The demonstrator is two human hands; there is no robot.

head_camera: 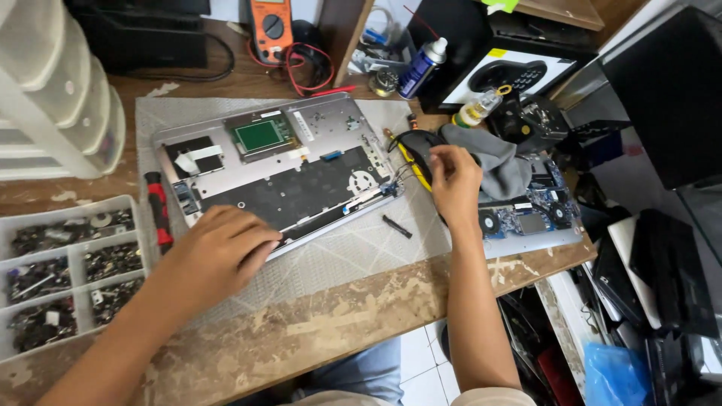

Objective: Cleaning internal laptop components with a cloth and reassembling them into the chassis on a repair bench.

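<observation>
A: left hand [218, 252]?
B: lower left of centre; palm down, fingers curled loosely, pressing the near edge of the opened laptop base [278, 169]; grips nothing, just steadies it; forearm comes in from bottom left.

A: right hand [453, 184]?
B: right of centre; fingertips pinched together, seemingly on thin wires [398, 177] running off the base's right corner; cannot tell if the yellow-handled tool [412, 159] beside them is held; wrist bent down, forearm rising from the bottom edge.

A: where's the base?
B: centre frame on the grey mat [353, 256], insides up, green module upper middle.

A: how to do it well?
B: my judgement: keep the left palm flat so the shell can't slide; pull wires gently along their run, not upward; keep clear of the loose black screw piece [396, 226] on the mat.

A: surroundings?
B: parts tray [68, 274] lower left; red screwdriver [159, 210] beside it; circuit board [530, 214] right; orange multimeter [271, 28] top.
</observation>
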